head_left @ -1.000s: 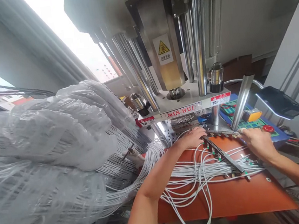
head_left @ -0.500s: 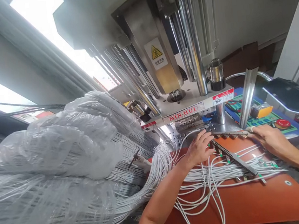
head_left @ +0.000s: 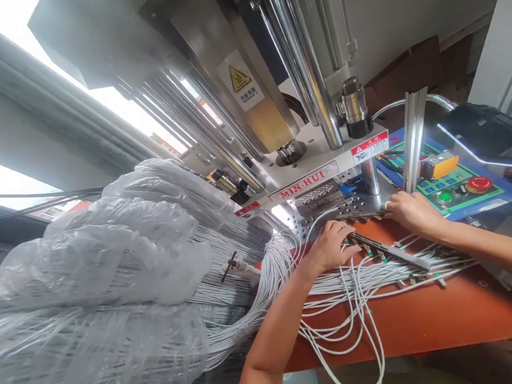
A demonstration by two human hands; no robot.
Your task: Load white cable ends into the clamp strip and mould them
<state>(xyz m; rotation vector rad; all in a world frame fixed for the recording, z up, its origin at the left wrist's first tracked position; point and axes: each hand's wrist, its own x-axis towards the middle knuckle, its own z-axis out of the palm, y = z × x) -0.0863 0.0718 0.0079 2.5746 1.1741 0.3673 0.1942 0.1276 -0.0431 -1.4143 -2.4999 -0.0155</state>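
My right hand is closed on the right end of a narrow metal strip with small pieces along its lower edge. My left hand is at the strip's left end, palm down, with thumb and fingers apart; the fingertips partly hide that end, so contact is unclear. Just below lies a second metal bar, slanting across a bundle of white cables. Several cable ends with green and metal tips show along this bar.
An orange-red work surface lies below the cables. Behind is a press with steel columns and a metal mould block. Plastic-wrapped cable bundles fill the left. A control panel with a red button and an upright metal profile stand right.
My right hand has moved left and up, bringing its end of the metal strip closer to my left hand. The left hand has shifted slightly left. The camera view has tilted.
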